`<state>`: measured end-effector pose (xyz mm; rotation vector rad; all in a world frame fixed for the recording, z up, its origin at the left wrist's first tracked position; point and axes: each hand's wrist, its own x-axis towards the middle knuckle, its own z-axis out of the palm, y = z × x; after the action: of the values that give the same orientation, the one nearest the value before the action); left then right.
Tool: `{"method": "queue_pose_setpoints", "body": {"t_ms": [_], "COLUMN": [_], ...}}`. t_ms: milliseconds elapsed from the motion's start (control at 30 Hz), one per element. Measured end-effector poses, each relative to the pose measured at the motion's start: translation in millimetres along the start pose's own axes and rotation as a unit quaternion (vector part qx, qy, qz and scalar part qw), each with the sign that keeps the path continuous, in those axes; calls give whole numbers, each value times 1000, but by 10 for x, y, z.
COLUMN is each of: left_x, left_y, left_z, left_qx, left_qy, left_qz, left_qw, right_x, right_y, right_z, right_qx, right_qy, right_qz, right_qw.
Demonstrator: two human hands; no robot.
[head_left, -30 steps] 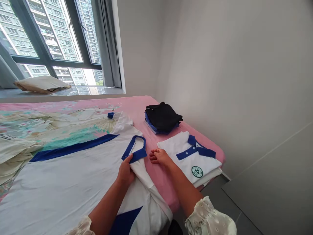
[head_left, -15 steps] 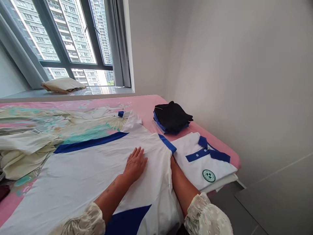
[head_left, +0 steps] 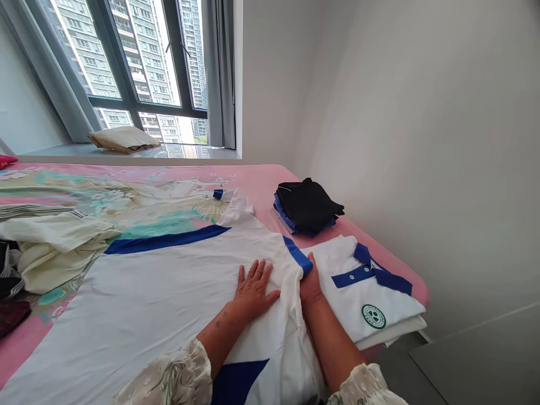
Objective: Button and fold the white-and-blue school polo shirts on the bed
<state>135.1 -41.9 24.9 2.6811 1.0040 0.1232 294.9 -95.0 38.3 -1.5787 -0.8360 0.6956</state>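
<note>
A large white shirt [head_left: 177,287] with blue bands lies spread over the near part of the bed. My left hand [head_left: 255,289] rests flat on it, palm down with the fingers spread. At the blue-edged sleeve [head_left: 297,256], my right hand [head_left: 310,284] touches the cloth. Its thumb shows beside the blue edge, but the other fingers are hidden by the sleeve, so its grip cannot be made out. Just right of that hand lies a folded white polo shirt [head_left: 341,298] with a blue collar and a round green emblem, on top of other pale folded cloth.
A stack of folded dark clothes [head_left: 310,205], black on top, sits behind the polo on the pink bed sheet [head_left: 270,180]. Cream garments [head_left: 63,247] lie loose at left. A wall [head_left: 400,140] rises at right; a cushion [head_left: 124,139] rests on the windowsill.
My right hand has come partly out from under the sleeve, its thumb now showing. My left hand has moved slightly toward the sleeve with fingers spread wider. The view has shifted left.
</note>
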Motion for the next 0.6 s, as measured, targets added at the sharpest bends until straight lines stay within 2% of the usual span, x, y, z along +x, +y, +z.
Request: {"method": "queue_pose_setpoints", "body": {"t_ms": [67, 133, 200, 300, 367, 433, 600], "left_x": [-2, 9, 17, 2, -25, -54, -96], "left_y": [-5, 1, 6, 1, -8, -15, -20], "left_z": [-18, -24, -15, 30, 69, 100, 121], "left_qx": [-4, -12, -19, -21, -17, -15, -37], "left_qy": [-11, -21, -22, -3, 13, 30, 49], "left_qz": [-1, -8, -10, -5, -1, 3, 12], "left_qw": [1000, 1000, 1000, 1000, 1000, 999, 998], "right_x": [-26, -31, 9, 199, 427, 714, 1394], "right_y": [-62, -192, -378, -660, -775, -798, -552], "right_z": [-79, -204, -333, -392, -287, -81, 556], "right_qx": [15, -24, -99, -231, -292, -310, -279], "right_qy": [-23, -24, 17, 84, 75, 41, 1], "right_qz": [14, 25, 20, -54, -82, -59, 27], "right_qw": [1000, 999, 995, 968, 950, 948, 960]}}
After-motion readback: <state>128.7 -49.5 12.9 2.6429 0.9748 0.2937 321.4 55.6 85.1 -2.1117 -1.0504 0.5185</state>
